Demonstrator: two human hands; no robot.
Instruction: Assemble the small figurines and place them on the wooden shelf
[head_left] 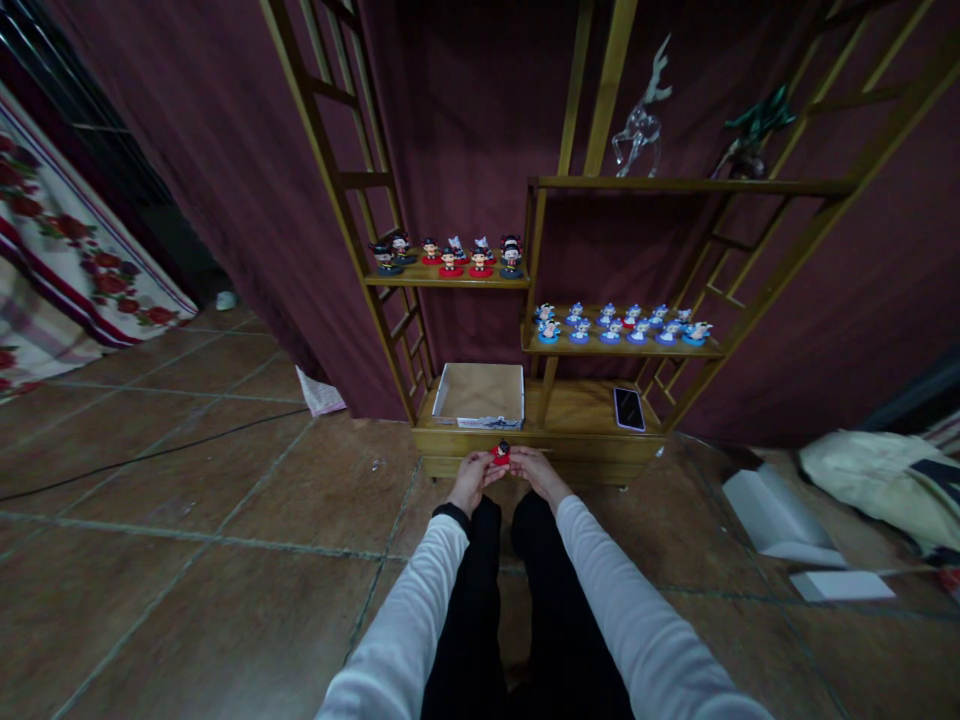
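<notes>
Between my fingers is a small figurine point(501, 454) with dark hair, red clothing and a red base. My left hand point(472, 478) grips it from the left, and my right hand point(534, 466) has its fingertips on the right side. Both hands are in front of the low drawer front of a wooden display shelf point(592, 462). On its upper left board point(450, 282) stand several figurines with red or dark bases. Lower on the right, another board point(622, 350) carries two rows of figurines, mostly blue and white.
A shallow cardboard box point(480, 422) sits on the bottom shelf, with a phone point(628, 409) to its right. A clear deer ornament point(639, 130) stands higher up. White boxes point(784, 515) and a pale bag point(870, 480) lie on the floor at right; a black cable point(165, 458) runs at left.
</notes>
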